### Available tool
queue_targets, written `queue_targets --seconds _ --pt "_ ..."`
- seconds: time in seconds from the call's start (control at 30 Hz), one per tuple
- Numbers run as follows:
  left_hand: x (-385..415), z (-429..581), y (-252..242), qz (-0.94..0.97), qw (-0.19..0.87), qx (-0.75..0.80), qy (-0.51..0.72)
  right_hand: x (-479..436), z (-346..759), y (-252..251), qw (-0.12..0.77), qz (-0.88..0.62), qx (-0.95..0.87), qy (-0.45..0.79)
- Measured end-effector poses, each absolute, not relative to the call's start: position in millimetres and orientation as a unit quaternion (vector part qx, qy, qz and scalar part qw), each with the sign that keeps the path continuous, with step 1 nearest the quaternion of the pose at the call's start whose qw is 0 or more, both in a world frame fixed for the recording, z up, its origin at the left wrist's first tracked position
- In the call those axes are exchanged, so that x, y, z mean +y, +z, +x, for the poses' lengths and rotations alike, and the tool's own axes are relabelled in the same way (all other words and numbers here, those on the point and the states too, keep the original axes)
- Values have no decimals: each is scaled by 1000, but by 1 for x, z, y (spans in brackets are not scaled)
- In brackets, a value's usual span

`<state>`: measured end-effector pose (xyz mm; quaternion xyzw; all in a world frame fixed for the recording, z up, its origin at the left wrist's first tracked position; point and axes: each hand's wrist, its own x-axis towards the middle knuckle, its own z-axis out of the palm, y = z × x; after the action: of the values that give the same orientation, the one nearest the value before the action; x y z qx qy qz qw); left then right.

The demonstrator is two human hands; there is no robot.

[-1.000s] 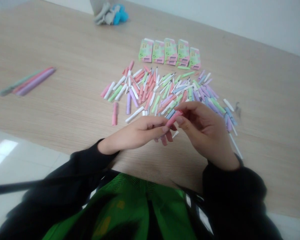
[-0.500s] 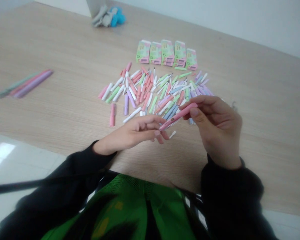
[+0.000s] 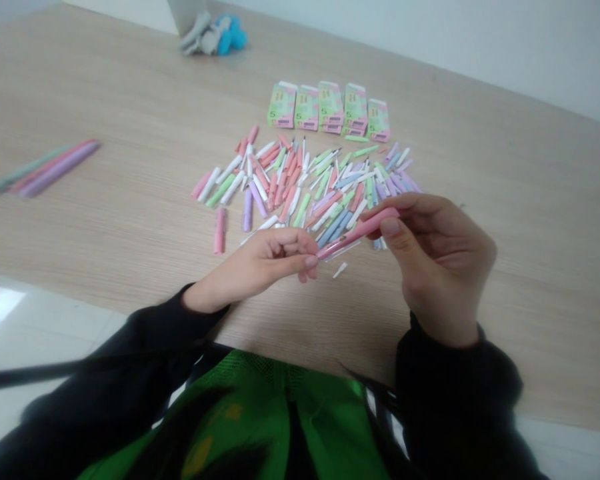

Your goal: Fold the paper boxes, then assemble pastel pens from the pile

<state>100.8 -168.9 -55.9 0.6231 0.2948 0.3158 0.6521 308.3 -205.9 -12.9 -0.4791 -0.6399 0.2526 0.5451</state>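
Note:
A pink pen (image 3: 357, 231) is held slanted between my two hands, over the near side of a pile of pens. My right hand (image 3: 433, 257) pinches its upper right end between thumb and fingers. At its lower left end, my left hand (image 3: 275, 261) closes thumb and fingertips on the tip. A clear strip shows just under the pen. Beyond the hands lie many loose pen parts (image 3: 293, 175) in pink, white, green, purple and blue. Below the pen, a small white piece (image 3: 340, 270) rests on the table.
Several green and pink boxes (image 3: 330, 105) stand in a row behind the pile. Long green, pink and purple sticks (image 3: 55, 170) lie at the left of the table (image 3: 145, 133). A grey and blue bundle (image 3: 215, 35) is at the back. One pink cap (image 3: 220, 230) lies apart.
My left hand's fingers have closed together around the pen's lower end, where they were more spread. My right hand has shifted slightly right. The view has moved a little.

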Motion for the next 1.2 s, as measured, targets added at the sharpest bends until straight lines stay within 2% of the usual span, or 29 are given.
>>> queue_targets --seconds 0.33,0.5,0.6,0.7,0.8,1.0,1.1,1.2 --pt "-169 97 -54 639 640 290 313 -209 309 -11 565 -476 -628 245" --pt "-169 96 -57 641 636 301 307 -209 314 -7 603 -479 -592 240" --pt "-168 97 -59 627 652 287 315 -206 319 -10 589 -482 -590 267" --pt "-169 98 -58 610 665 253 348 -200 319 -23 583 -482 -562 334" --pt "-170 99 -56 611 653 241 377 -192 312 -42 578 -460 -493 460" --pt "-172 100 -55 639 489 355 475 -182 295 -67 465 -396 -317 726" --pt "-171 99 -55 659 453 356 484 -181 292 -64 423 -390 -263 775" --pt "-169 98 -54 674 446 357 468 -181 292 -62 417 -387 -236 788"
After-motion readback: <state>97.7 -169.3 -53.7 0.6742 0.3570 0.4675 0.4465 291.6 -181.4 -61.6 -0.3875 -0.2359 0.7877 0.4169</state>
